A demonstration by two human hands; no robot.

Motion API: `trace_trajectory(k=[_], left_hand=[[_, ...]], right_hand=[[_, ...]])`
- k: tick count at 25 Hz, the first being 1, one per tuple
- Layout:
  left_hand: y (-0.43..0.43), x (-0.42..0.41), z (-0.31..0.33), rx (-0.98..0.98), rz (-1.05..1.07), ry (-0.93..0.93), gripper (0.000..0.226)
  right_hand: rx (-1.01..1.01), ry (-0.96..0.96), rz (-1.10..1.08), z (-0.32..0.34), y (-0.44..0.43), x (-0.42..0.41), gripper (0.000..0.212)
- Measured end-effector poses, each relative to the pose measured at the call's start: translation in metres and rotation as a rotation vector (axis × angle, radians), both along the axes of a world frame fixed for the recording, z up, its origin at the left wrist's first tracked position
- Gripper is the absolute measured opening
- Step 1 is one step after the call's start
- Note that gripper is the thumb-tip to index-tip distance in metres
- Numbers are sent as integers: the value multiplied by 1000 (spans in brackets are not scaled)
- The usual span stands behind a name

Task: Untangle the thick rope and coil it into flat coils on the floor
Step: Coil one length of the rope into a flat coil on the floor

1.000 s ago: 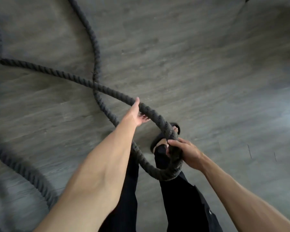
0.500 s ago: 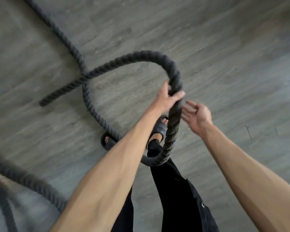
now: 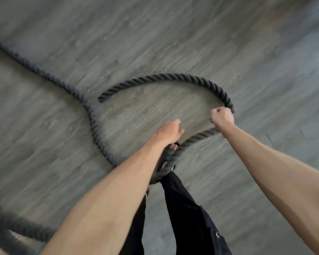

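Observation:
A thick dark twisted rope (image 3: 173, 77) lies in one wide loop on the grey wood-look floor (image 3: 228, 43). Its free end (image 3: 101, 98) points left, close to the strand that runs in from the upper left (image 3: 44, 72). My right hand (image 3: 222, 117) is closed in a fist on the rope at the loop's right bend. My left hand (image 3: 170, 132) hovers inside the loop with loosely spread fingers and holds nothing; the rope passes just below it, and my left forearm covers part of it.
More of the rope lies blurred at the lower left (image 3: 11, 227). My foot in a black sandal (image 3: 170, 150) stands against the near side of the loop, with black trousers (image 3: 188, 218) below.
The loop, held up by my left hand before, now lies flat on the floor. My left hand has let go, and my right hand has closed on the rope at the bend.

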State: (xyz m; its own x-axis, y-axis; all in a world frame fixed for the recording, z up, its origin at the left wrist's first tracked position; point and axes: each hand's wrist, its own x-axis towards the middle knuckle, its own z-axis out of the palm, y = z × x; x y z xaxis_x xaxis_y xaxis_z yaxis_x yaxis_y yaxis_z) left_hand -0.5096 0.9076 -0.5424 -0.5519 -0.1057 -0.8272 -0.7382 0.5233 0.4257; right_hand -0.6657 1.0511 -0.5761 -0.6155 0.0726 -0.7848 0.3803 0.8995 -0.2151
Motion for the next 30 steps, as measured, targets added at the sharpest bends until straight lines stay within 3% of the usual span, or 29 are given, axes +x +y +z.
trace_trajectory(k=[3, 6, 11, 14, 17, 20, 23, 26, 30], left_hand=[[-39, 39, -12, -46, -14, -220, 43], [-77, 63, -35, -128, -2, -310, 42], [-127, 60, -117, -297, 125, -227, 34], [-173, 58, -188, -527, 210, -129, 44], [-237, 73, -258, -716, 127, -182, 58], [-296, 104, -319, -829, 11, -252, 59], [-320, 118, -357, -924, -96, -76, 65], [-323, 104, -371, -972, -160, 134, 76], [-325, 88, -375, -859, -14, 147, 82]], right_hand=[[-92, -123, 92, 0, -32, 36, 29], [-163, -198, 138, -12, -67, 60, 30], [-215, -169, 179, -96, -120, 88, 28], [-231, -101, 263, -169, -164, 105, 29], [-258, 47, 440, -236, -217, 118, 31], [-213, 337, 714, -294, -274, 122, 37], [-106, 655, 804, -334, -315, 121, 33], [-101, 848, 868, -353, -330, 107, 35], [-78, 958, 969, -363, -335, 48, 56]])
